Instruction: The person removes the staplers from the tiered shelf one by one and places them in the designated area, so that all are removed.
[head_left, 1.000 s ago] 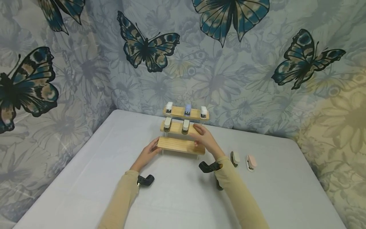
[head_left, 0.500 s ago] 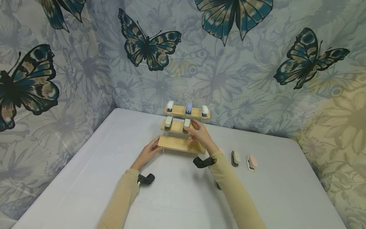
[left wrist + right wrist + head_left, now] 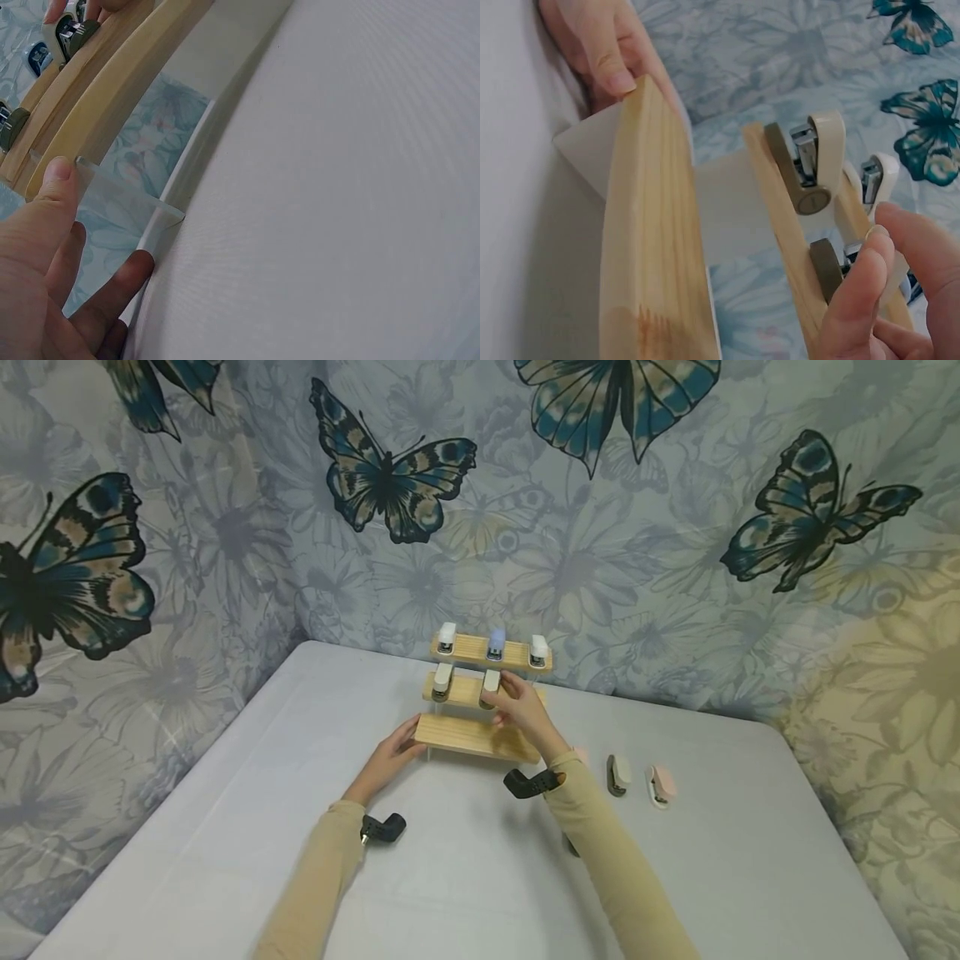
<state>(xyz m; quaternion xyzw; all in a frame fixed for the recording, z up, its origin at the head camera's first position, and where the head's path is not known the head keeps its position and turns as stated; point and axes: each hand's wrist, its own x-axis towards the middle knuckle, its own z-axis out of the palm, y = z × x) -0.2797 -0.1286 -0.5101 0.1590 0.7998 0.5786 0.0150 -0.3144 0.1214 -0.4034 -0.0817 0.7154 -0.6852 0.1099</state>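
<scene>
Cream stapler (image 3: 491,680) in a thumb-and-finger pinch of the right hand (image 3: 527,713)

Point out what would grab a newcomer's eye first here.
Probably the big dark-winged butterflies on the wall behind the table. Below them, a three-tiered wooden stand carries staplers on its upper two tiers. The right hand pinches the right-hand stapler on the middle tier.

Shifted the right hand (image 3: 523,710) leftward from the right end of the middle shelf (image 3: 467,691) to its right stapler (image 3: 491,679), pinching it. Exposed a pink item (image 3: 581,755) beside the sleeve (image 3: 603,843).
</scene>
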